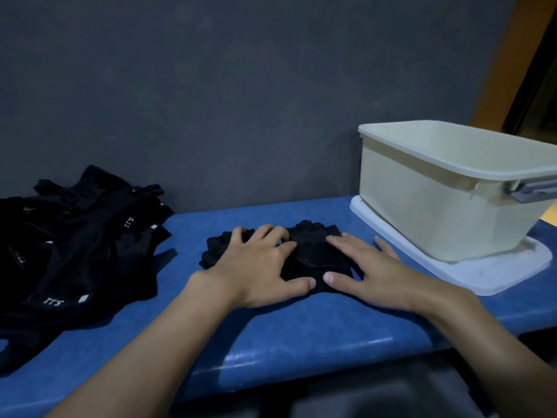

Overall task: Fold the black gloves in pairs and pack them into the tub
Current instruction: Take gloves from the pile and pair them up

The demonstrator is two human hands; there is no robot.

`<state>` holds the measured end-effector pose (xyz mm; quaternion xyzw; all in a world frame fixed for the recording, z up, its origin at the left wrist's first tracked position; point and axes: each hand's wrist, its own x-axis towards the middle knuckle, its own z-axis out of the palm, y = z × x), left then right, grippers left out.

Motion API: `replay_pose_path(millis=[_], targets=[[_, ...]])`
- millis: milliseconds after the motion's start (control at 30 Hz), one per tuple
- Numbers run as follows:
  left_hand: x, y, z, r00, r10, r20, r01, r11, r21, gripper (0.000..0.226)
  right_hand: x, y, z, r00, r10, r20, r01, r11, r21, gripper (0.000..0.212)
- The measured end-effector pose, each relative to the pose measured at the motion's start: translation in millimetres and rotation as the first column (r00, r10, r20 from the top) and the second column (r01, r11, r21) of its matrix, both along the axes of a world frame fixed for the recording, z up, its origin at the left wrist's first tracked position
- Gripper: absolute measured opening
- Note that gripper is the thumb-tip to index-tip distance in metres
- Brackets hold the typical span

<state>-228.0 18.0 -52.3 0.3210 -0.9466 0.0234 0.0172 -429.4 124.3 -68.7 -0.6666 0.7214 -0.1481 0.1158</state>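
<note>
A pair of black gloves lies flat in the middle of the blue table. My left hand presses on its left part with fingers spread and straight. My right hand lies flat on its right part, thumb on the glove's near edge. A heap of several more black gloves with small white markings sits at the table's left. The cream tub stands at the right, its inside hidden from this angle.
The tub stands on its white lid, near the table's right end. A grey handle sticks out from the tub's right side. A dark grey wall rises right behind the table. The table's front edge runs just under my forearms.
</note>
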Motion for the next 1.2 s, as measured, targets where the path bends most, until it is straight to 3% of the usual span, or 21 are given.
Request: replay_pose_path(millis=[100, 333, 467, 633, 700, 967, 1200], targets=[[-0.3, -1.7, 0.1, 1.000, 0.007, 0.020, -0.007, 1.000, 0.005, 0.096, -1.8, -2.4, 2.3, 1.000, 0.004, 0.002, -0.005, 0.999, 0.048, 0.080], [-2.4, -2.6, -1.7, 0.998, 0.042, 0.052, -0.044, 0.998, 0.042, 0.091, -2.7, -1.9, 2.9, 0.999, 0.006, 0.036, -0.004, 0.998, -0.061, 0.072], [-4.0, -1.7, 0.1, 0.999, 0.042, -0.021, -0.040, 0.997, 0.065, 0.084, -8.9, -4.2, -0.8, 0.999, -0.001, -0.040, 0.000, 0.999, -0.034, 0.074], [-2.0, -2.1, 0.1, 0.999, 0.034, -0.039, -0.033, 0.998, 0.048, 0.077, -9.4, -3.6, 0.4, 0.998, -0.031, 0.059, 0.039, 0.991, -0.130, 0.074], [-1.9, -2.1, -0.4, 0.999, 0.029, -0.030, -0.027, 0.999, 0.047, 0.079, -11.0, -3.0, -0.9, 0.999, -0.031, 0.033, 0.035, 0.993, -0.115, 0.066], [-2.7, -2.9, -0.5, 0.999, 0.000, -0.054, 0.007, 0.993, 0.119, 0.079, -12.9, -1.6, 0.3, 1.000, -0.019, 0.018, 0.019, 1.000, -0.017, 0.074], [1.0, -0.7, 1.8, 0.995, -0.005, -0.103, 0.013, 0.997, 0.082, 0.080, -8.2, -1.5, 7.6, 0.998, -0.011, 0.063, 0.017, 0.996, -0.090, 0.074]])
